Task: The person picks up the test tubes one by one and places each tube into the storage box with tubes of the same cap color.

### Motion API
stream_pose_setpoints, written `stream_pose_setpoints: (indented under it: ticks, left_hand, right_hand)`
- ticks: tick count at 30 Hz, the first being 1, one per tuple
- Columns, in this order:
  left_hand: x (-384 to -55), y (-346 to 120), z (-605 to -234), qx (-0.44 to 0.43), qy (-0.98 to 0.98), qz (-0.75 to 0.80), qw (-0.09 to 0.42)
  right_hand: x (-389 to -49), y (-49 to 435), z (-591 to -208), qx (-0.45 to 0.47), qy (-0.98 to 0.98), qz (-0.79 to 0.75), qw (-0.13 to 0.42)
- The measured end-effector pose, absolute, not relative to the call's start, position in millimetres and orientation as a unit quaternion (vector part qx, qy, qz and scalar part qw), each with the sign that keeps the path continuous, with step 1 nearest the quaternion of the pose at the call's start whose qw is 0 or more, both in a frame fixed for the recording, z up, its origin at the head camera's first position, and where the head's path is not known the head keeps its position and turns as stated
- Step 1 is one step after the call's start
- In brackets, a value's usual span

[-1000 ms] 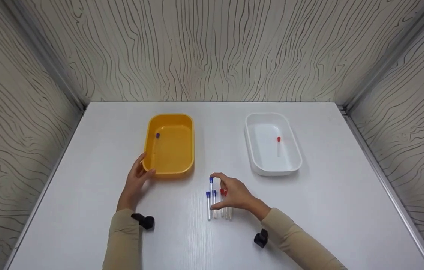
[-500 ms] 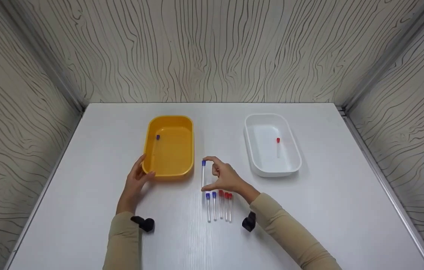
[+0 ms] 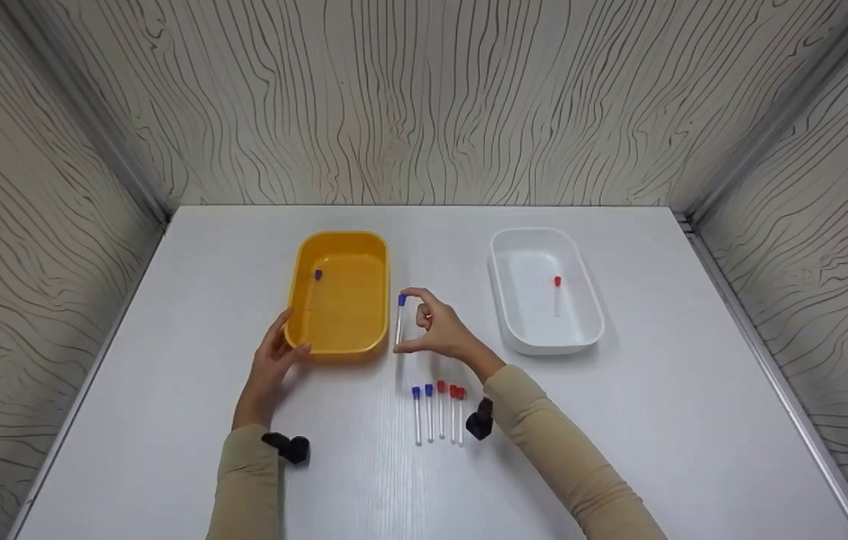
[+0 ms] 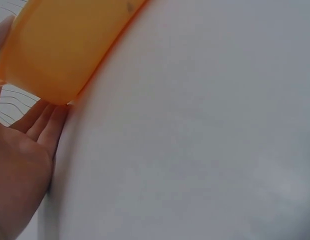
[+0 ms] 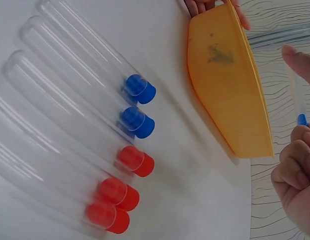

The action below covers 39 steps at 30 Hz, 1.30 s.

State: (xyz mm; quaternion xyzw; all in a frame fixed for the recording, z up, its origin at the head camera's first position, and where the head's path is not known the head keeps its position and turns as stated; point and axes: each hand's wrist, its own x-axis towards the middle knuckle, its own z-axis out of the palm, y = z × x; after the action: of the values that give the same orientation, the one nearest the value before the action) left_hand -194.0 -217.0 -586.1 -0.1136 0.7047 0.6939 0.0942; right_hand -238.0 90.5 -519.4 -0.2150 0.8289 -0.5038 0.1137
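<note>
My right hand (image 3: 447,334) holds a clear test tube (image 3: 399,324) with a blue cap lengthwise, thumb at its bottom end and index finger at the cap. The tube is raised above the table, just right of the yellow tub (image 3: 352,307). In the right wrist view, the other fingers (image 5: 294,165) are folded toward the palm. My left hand (image 3: 271,369) grips the tub's near left corner, thumb on the front side and fingers round the left side. Inside the tub lies another tube with a blue cap (image 3: 319,274).
Two blue-capped tubes (image 5: 138,122) and three red-capped tubes (image 5: 137,161) lie side by side on the white table (image 3: 349,480), nearer me. A white tub (image 3: 536,330) at the right holds one red-capped tube (image 3: 557,283). Patterned walls (image 3: 424,105) enclose the table.
My right hand has lifted the blue-capped tube from the row and carried it forward and left, up to the yellow tub's right side. The left hand has stayed at the tub's corner.
</note>
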Motion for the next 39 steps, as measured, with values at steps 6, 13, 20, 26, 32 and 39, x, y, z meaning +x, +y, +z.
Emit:
stream_pose_setpoints:
  ticks: [6, 13, 20, 26, 32, 39]
  left_hand:
    - [-194.0, -216.5, -587.0, -0.103, 0.709, 0.692, 0.087]
    - [-193.8, -216.4, -586.4, -0.098, 0.716, 0.686, 0.083]
    - [-195.4, -217.5, -589.3, -0.090, 0.715, 0.688, 0.081]
    - [-193.6, -217.0, -588.5, -0.086, 0.705, 0.700, 0.080]
    - [-193.6, -216.5, -588.3, -0.097, 0.709, 0.693, 0.085]
    - [-193.2, -215.8, -587.5, -0.095, 0.705, 0.698, 0.083]
  right_hand:
    - [-246.1, 78.6, -523.6, -0.201, 0.823, -0.513, 0.139]
    - [-252.7, 68.5, -526.4, -0.186, 0.814, -0.527, 0.158]
    - [-257.1, 62.7, -535.1, -0.157, 0.797, -0.553, 0.183]
    - [-258.6, 58.6, -540.1, -0.128, 0.791, -0.563, 0.201]
    - [-258.1, 57.9, -539.5, -0.121, 0.797, -0.555, 0.207]
    - [-255.5, 58.3, -539.5, -0.104, 0.805, -0.544, 0.214]
